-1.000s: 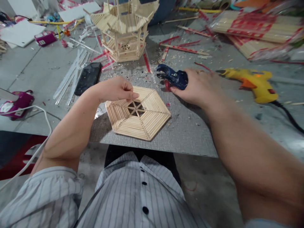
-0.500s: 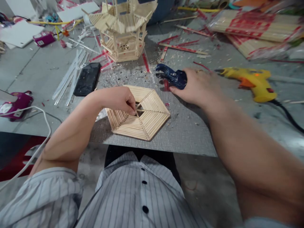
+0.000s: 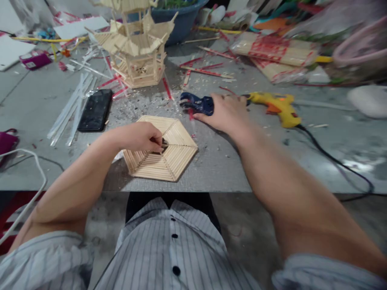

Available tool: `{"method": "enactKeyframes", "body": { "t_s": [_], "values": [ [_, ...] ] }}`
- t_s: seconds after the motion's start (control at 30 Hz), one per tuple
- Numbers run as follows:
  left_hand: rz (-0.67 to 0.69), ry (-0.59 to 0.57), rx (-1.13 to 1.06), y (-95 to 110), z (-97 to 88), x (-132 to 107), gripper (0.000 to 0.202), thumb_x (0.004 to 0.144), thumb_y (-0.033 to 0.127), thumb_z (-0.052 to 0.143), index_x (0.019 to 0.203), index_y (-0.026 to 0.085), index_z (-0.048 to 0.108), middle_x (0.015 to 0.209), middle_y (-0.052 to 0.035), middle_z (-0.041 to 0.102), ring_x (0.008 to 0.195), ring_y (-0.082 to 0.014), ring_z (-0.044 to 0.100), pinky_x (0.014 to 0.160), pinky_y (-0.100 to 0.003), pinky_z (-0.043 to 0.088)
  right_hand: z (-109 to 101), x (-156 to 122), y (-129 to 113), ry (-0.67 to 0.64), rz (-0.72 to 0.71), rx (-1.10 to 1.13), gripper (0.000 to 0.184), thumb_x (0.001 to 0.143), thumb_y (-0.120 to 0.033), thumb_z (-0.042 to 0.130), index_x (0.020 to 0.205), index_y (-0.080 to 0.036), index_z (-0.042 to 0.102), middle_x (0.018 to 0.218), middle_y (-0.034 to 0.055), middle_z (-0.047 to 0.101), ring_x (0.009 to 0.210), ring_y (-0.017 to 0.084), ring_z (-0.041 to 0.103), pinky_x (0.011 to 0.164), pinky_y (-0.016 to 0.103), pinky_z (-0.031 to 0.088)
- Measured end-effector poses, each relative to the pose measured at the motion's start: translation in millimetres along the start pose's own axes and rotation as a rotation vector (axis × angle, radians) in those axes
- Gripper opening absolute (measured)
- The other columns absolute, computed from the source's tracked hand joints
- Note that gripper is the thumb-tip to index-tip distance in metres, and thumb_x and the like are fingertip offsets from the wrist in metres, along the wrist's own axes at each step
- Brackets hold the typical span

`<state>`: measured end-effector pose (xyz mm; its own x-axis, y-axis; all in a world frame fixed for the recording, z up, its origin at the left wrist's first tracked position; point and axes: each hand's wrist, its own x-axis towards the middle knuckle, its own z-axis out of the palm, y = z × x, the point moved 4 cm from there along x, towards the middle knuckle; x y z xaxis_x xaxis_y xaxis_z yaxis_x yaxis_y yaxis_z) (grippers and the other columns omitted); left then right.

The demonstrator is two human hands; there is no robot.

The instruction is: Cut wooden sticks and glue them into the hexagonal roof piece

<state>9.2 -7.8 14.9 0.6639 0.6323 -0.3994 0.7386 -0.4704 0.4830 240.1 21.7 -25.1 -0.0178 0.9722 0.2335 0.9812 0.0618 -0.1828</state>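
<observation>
A flat six-sided panel of thin wooden sticks [image 3: 179, 153], with a small opening at its centre, lies on the grey table near its front edge. My left hand [image 3: 145, 139] is over this panel, thumb and fingers pinched together at the central opening. Whatever is between those fingertips is too small or hidden to make out. To the right, my right hand [image 3: 228, 112] is closed round the handles of dark blue hand cutters [image 3: 196, 104] resting on the tabletop. Their curved jaws point left. A yellow hot glue gun [image 3: 279, 108] lies just beyond the right hand, its black cord trailing right.
A tiered stick-built pavilion [image 3: 137, 60] stands behind the panel. A black phone [image 3: 95, 110] lies beside clear glue sticks [image 3: 71, 106] at left. Bagged wooden sticks [image 3: 278, 50], a blue tub [image 3: 181, 16] and a white rounded object [image 3: 369, 100] are farther back or right.
The view has swung to the right, so the whole table appears shifted left. Both hands keep nearly the same places, the left at the panel's centre and the right on the cutters.
</observation>
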Motion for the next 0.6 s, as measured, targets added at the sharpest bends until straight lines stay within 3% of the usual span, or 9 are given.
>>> {"method": "enactKeyframes", "body": {
  "t_s": [0.27,0.37,0.5,0.6],
  "values": [
    [-0.063,0.063,0.15,2.5,-1.0,3.4,0.011,0.074,0.026,0.061,0.069,0.021,0.07,0.066,0.0019,0.068,0.059,-0.0111,0.051,0.06,-0.02,0.03,2.2,9.9,-0.8,0.023,-0.032,-0.063,0.072,0.079,-0.066,0.054,0.127,-0.012,0.053,0.126,0.0229,0.056,0.118,0.041,0.048,0.098,0.058,0.03],
    [-0.091,0.068,0.143,2.5,-2.5,2.1,0.012,0.073,0.026,0.061,0.07,0.02,0.07,0.067,0.0004,0.068,0.059,-0.0115,0.052,0.058,-0.02,0.031,-1.6,11.5,-5.3,0.039,-0.038,-0.059,0.071,0.083,-0.062,0.053,0.13,-0.009,0.052,0.134,0.0234,0.051,0.125,0.041,0.043,0.104,0.061,0.023],
    [-0.05,0.149,-0.048,2.5,-4.0,2.0,0.015,0.073,0.032,0.062,0.069,0.018,0.067,0.063,0.0001,0.066,0.059,-0.0108,0.053,0.058,-0.019,0.035,-20.1,13.5,-9.2,0.134,-0.01,-0.027,0.058,0.092,-0.055,0.042,0.13,-0.013,0.053,0.139,0.0166,0.049,0.132,0.033,0.036,0.113,0.058,0.009],
    [0.005,0.26,-0.306,0.0,-3.5,3.0,0.018,0.074,0.035,0.064,0.07,0.018,0.064,0.057,0.0022,0.06,0.052,-0.008,0.049,0.052,-0.018,0.035,-40.0,13.5,7.3,0.173,0.107,0.004,0.043,0.094,-0.045,0.042,0.122,-0.017,0.06,0.134,0.0099,0.055,0.126,0.027,0.044,0.112,0.048,0.021]
  ]
}}
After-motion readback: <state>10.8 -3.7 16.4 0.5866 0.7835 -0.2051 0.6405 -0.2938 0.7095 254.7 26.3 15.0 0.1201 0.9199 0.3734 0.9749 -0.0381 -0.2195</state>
